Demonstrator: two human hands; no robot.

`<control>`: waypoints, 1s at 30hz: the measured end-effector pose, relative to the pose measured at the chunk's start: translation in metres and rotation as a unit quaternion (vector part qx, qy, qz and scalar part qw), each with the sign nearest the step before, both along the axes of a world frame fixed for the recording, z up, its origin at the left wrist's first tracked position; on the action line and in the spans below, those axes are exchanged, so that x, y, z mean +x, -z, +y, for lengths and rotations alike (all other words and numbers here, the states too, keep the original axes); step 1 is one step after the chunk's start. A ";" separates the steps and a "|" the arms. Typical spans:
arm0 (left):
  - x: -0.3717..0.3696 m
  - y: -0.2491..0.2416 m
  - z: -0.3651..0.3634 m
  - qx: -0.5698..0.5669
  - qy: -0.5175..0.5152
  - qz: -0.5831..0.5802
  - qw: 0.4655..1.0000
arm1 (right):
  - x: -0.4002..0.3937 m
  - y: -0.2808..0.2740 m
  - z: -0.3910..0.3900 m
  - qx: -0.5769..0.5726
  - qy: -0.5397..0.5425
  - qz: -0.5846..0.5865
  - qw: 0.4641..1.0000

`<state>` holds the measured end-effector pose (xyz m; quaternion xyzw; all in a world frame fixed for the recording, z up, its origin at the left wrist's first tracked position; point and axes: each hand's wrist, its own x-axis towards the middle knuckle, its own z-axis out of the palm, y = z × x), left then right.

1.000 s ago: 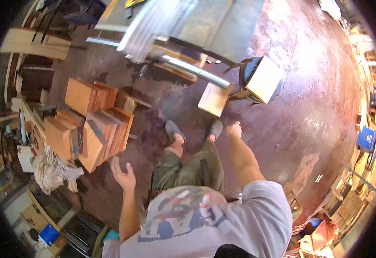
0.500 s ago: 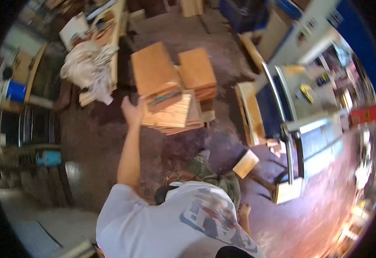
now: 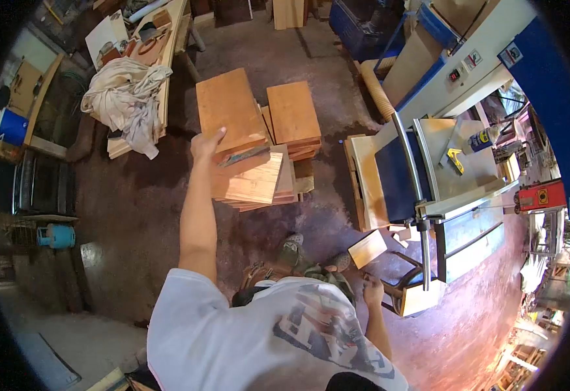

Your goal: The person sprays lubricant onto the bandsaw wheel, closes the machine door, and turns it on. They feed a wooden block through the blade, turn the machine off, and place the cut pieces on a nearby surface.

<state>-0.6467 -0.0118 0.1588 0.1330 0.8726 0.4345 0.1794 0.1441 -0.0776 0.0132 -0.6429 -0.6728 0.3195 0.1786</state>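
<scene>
My left hand (image 3: 207, 144) reaches out to the stacked wooden boards (image 3: 231, 107), at the near left edge of the taller stack, with its thumb apart from the fingers. Part of the fingers is hidden at the stack's side. A lighter board (image 3: 252, 179) lies lower, on more boards. Beside them stands a second board stack (image 3: 293, 114). My right hand (image 3: 372, 290) hangs low at my right side with its fingers curled; what they hold, if anything, is too small to make out. Close to it is a small wooden piece (image 3: 367, 249).
On the right stands a machine with a metal table (image 3: 458, 159), carrying a yellow-handled square (image 3: 455, 160) and a spray can (image 3: 482, 139). A workbench (image 3: 175, 65) with a crumpled cloth (image 3: 128, 98) is at the upper left. A blue gas cylinder (image 3: 57, 236) sits far left.
My left hand has moved up along the stack's near edge. My right hand has risen a little from my side. The view has shifted slightly and is sharper.
</scene>
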 end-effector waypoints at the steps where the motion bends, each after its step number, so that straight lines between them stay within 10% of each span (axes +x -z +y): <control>1: 0.010 -0.028 -0.002 -0.027 0.003 -0.005 1.000 | -0.032 -0.023 0.017 -0.039 -0.016 -0.016 0.999; 9: 0.023 -0.105 -0.001 0.155 0.011 -0.273 0.949 | -0.230 -0.137 0.099 -0.055 -0.138 0.126 0.981; 12: 0.064 -0.128 -0.007 0.190 0.056 -0.217 0.956 | -0.268 -0.146 0.114 -0.111 -0.138 0.250 0.952; 16: 0.160 -0.157 -0.045 0.076 0.123 0.248 0.958 | -0.303 -0.200 0.115 -0.248 -0.074 0.393 0.883; 19: 0.205 -0.190 -0.060 0.192 0.260 0.123 0.938 | -0.319 -0.225 0.112 -0.303 -0.041 0.495 0.813; 22: 0.236 -0.206 -0.052 0.297 0.315 -0.239 0.869 | -0.306 -0.228 0.116 -0.298 -0.111 0.599 0.735; 24: 0.244 -0.160 -0.043 0.277 0.326 -0.423 0.799 | -0.287 -0.265 0.103 -0.218 -0.023 0.580 0.785; 30: 0.319 -0.132 -0.004 0.206 0.473 -0.319 0.795 | -0.221 -0.306 0.077 -0.029 0.124 0.511 0.850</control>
